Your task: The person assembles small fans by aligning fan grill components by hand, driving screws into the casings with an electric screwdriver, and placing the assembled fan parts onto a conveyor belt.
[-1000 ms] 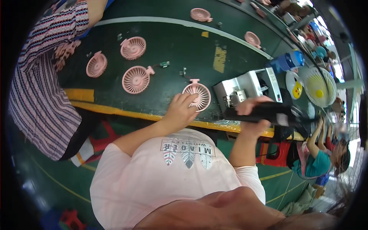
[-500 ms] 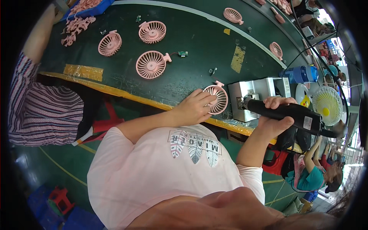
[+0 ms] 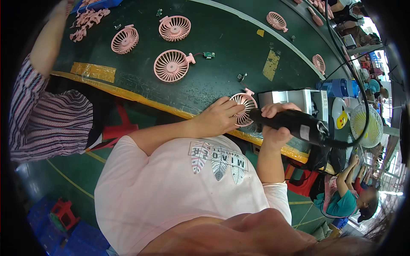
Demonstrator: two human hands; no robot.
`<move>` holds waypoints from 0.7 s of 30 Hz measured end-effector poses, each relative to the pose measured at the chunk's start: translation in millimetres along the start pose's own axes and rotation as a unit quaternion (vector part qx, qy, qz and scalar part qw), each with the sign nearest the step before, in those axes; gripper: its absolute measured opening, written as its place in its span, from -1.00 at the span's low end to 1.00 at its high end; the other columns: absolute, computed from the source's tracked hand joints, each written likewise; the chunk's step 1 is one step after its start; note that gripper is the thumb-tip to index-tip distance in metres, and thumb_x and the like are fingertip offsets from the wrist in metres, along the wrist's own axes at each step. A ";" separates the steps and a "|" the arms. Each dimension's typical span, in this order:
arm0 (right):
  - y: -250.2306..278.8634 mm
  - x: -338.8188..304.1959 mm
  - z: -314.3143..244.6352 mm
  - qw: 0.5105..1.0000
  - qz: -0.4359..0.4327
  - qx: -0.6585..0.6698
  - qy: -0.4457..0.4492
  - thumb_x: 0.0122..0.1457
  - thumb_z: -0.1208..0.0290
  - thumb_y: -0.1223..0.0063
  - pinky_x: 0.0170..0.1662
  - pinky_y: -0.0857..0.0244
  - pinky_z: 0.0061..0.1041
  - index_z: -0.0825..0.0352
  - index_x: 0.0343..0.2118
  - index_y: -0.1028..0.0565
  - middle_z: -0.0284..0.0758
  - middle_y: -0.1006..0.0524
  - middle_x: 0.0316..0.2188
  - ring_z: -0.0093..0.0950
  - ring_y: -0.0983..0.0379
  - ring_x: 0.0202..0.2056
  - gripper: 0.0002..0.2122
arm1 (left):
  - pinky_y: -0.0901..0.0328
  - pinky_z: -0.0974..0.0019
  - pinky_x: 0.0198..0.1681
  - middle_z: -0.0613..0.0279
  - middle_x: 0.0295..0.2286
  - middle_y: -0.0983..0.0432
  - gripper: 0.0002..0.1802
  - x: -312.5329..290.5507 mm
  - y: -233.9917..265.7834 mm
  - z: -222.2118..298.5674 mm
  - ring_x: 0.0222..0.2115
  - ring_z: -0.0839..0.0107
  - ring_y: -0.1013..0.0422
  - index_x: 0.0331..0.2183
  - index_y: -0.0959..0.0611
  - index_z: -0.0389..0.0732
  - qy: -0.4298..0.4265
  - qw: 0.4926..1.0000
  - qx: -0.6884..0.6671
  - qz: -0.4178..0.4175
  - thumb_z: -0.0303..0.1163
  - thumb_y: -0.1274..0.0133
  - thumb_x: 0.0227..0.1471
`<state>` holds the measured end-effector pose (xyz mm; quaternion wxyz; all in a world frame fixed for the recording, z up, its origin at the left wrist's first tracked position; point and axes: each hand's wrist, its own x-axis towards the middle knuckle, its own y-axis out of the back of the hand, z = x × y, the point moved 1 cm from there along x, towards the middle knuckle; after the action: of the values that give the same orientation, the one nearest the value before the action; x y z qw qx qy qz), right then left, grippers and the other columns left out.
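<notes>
The left hand (image 3: 218, 117) holds the pink fan (image 3: 248, 103), at its two o'clock on the counter (image 3: 222, 51); probably light, stiff and fragile, it is best held by its edge. At the fan's four o'clock, the right hand (image 3: 274, 135) grips a black tool (image 3: 297, 123).

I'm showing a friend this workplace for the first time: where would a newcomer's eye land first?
Probably on the black cylindrical corded tool in the right hand, its nose over the right side of a round pink plastic fan cage that the left hand touches. Next, three more round pink plastic cages, spread leftward on the dark green tabletop. Then the large white-and-yellow fan at far right.
</notes>
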<state>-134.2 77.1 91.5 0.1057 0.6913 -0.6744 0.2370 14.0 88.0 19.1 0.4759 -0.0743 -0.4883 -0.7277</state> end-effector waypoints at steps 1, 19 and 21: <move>0.5 0.8 2.1 1.000 -0.013 0.005 -0.013 -0.19 -0.08 -0.15 -0.42 -0.24 -0.44 0.35 -0.29 -0.23 -0.30 -0.34 -0.63 -0.43 -0.30 -0.57 -0.40 | -0.12 0.27 -0.15 0.21 -0.30 -0.35 -0.74 0.3 -0.2 0.4 -0.22 0.34 -0.26 -0.51 -0.54 -0.31 0.000 1.000 0.002 -0.004 -0.37 -0.13 -0.36; 46.1 13.9 -56.5 0.990 0.028 -0.010 0.139 -0.13 -0.17 -0.02 -0.46 -0.24 -0.47 0.33 -0.24 -0.24 -0.30 -0.34 -0.63 -0.46 -0.30 -0.59 -0.39 | -0.13 0.26 -0.24 0.13 -0.31 -0.36 -0.86 -12.3 -5.8 8.4 -0.25 0.29 -0.28 -0.57 -0.50 -0.29 -0.029 0.999 0.041 0.019 -0.50 0.00 -0.37; 41.6 10.9 -53.7 0.992 0.060 -0.049 0.100 -0.15 -0.12 -0.08 -0.44 -0.23 -0.48 0.33 -0.25 -0.25 -0.31 -0.34 -0.63 -0.46 -0.30 -0.58 -0.40 | -0.13 0.28 -0.26 0.14 -0.33 -0.36 -0.87 -14.9 -8.7 6.5 -0.26 0.30 -0.29 -0.57 -0.50 -0.29 -0.040 0.998 0.053 0.021 -0.51 0.00 -0.37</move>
<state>-185.3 89.7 135.8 0.1916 0.6168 -0.7112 0.2776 13.0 102.9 8.4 0.4745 -0.0881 -0.5427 -0.6874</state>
